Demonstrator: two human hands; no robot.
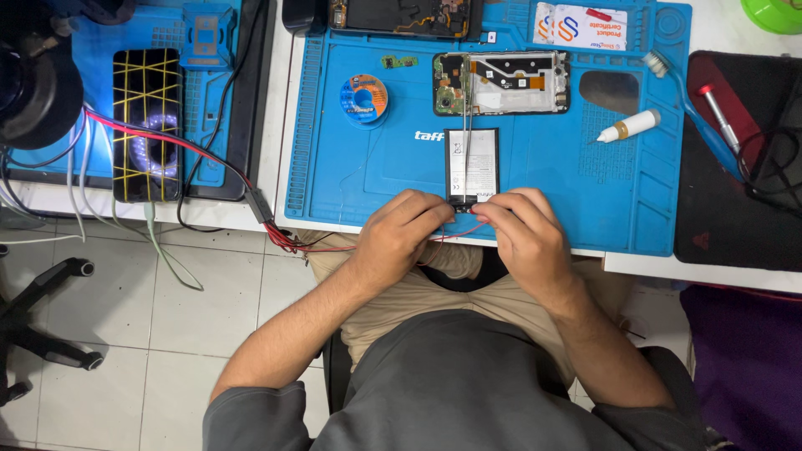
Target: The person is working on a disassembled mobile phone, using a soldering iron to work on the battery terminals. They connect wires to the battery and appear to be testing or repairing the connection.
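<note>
A flat black and white phone battery [473, 164] lies on the blue work mat [543, 175] near its front edge. My left hand [403, 230] and my right hand [522, 230] meet at the battery's near end, fingers pinched on thin red and black wires [317, 244] that touch it there. Metal tweezers [468, 125] rest across the battery and reach up to an opened phone body [501, 83] with its circuit board showing.
On the mat are a solder wick spool [364, 98], a white glue tube [628, 127], a toothbrush [693, 108] and another opened phone [405, 17]. A taped phone [147, 125] lies on a second mat at left. A dark pad [735, 209] sits at right.
</note>
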